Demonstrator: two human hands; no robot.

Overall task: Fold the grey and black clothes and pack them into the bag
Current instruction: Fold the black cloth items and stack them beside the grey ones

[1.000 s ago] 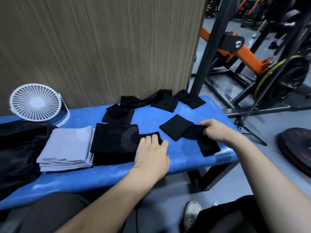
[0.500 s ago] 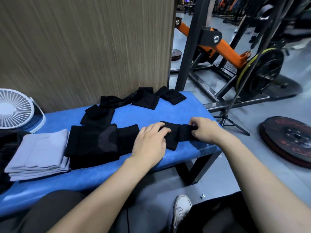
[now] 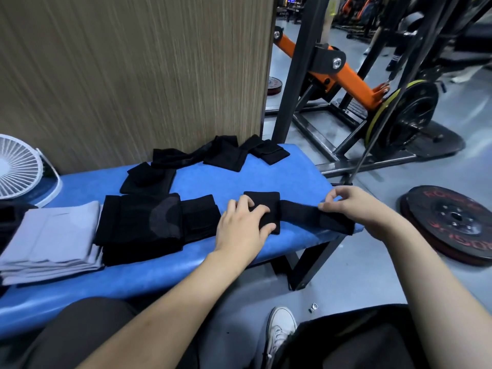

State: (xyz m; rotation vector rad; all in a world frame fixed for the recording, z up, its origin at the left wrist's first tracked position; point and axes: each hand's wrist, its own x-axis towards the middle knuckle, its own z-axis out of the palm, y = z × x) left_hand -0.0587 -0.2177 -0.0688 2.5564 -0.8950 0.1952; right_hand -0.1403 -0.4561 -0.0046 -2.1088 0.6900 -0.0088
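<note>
A long black cloth strip [image 3: 303, 215] lies along the right end of the blue bench [image 3: 239, 179]. My left hand [image 3: 243, 226] presses flat on its folded left part. My right hand [image 3: 354, 209] pinches the strip's right end at the bench edge. To the left lies a folded black garment with a grey patch [image 3: 141, 225], and beside it a stack of folded grey clothes [image 3: 53, 238]. More black pieces [image 3: 221, 154] lie at the back of the bench. A dark mass at the far left edge [image 3: 8, 217] may be the bag.
A white fan [image 3: 18, 169] stands at the back left against a wooden panel [image 3: 133, 75]. Right of the bench are a steel rack with an orange arm [image 3: 346, 75] and weight plates [image 3: 452, 222] on the floor. My knees and a white shoe [image 3: 279, 328] are below.
My right hand has drawn the strip's end out to the right, stretching it flat. My left hand shifted onto the folded left part. The view moved right.
</note>
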